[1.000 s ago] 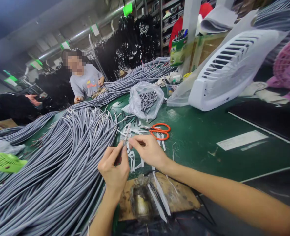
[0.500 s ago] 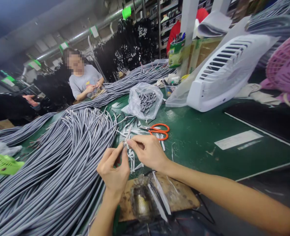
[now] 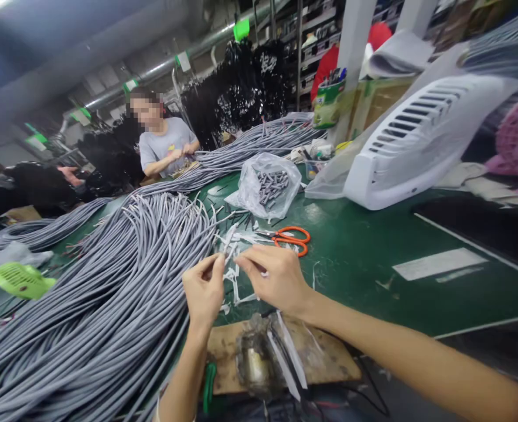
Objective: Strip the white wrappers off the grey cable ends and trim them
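Here's my left hand (image 3: 204, 287), thumb and forefinger pinched on a thin, pale wire end (image 3: 228, 239); at least it looks like wire, though it's too blurred to swear to. It pokes up past my fingertips, over the white strips (image 3: 251, 237). And there's the change: my right hand (image 3: 282, 278) has come off it! Half a second ago both sets of fingertips met at that end; now there's a gap, and the left alone has the work. Right thumb and fingers are curled close, a pale speck by them, but whether they grip anything I can't tell.

Just beyond the right knuckles lie the scissors (image 3: 280, 237), orange handles toward the right. Left of me sprawls the big heap of grey cables (image 3: 122, 293), its cut ends fanned near the strips.

On to the containers: a clear bag (image 3: 251, 179), mouth gaping, has a pile of short grey pieces (image 3: 273, 189) inside. Behind it to the right sits a small tub (image 3: 313, 170) with odds and ends I can't make out. Farther back, the green can (image 3: 327, 107) is upright and packed with pens (image 3: 335, 75). Across the table, a co-worker (image 3: 166, 143) has both hands together.
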A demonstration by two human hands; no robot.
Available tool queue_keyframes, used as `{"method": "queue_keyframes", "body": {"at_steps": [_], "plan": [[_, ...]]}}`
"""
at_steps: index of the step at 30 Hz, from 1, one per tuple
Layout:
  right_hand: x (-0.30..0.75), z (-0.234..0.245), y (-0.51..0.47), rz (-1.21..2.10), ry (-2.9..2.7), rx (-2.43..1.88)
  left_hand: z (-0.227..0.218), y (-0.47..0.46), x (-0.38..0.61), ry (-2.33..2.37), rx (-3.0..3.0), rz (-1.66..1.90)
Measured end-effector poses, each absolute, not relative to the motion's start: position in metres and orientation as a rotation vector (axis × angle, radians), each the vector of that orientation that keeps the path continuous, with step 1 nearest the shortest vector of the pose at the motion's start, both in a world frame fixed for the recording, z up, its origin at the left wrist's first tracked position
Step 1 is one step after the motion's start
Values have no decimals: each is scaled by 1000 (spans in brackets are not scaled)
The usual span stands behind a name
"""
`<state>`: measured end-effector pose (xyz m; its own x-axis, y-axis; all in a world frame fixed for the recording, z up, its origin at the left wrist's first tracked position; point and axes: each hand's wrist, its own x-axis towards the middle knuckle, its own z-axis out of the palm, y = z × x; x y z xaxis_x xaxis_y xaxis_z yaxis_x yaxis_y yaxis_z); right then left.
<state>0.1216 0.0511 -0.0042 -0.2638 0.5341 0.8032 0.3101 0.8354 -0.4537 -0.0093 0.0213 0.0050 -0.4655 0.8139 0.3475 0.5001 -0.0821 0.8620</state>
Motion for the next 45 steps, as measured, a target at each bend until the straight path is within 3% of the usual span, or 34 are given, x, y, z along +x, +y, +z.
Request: {"method": "queue_keyframes", "body": {"at_steps": [3,10,16,23,31,37,45], "plan": [[124,-4,65,311,-1907,-828,8,17,-6,1813,1348,1599],[121,-5,65,349,-1941,-847,7,13,-2,1790,1406,1661],[119,-6,66,499,-1871,-835,1,10,-1,1910,1858,1593],[117,-13,62,226,-1816,-555,2,8,-1,1918,1950,1597],[113,-10,62,389,-1794,-751,-1,7,3,2049,2336,1629],[112,-17,59,45,-1809,-550,1,9,1,2123,2242,1508],[112,-14,61,135,-1816,-671,-4,12,4,2174,2456,1430]]}}
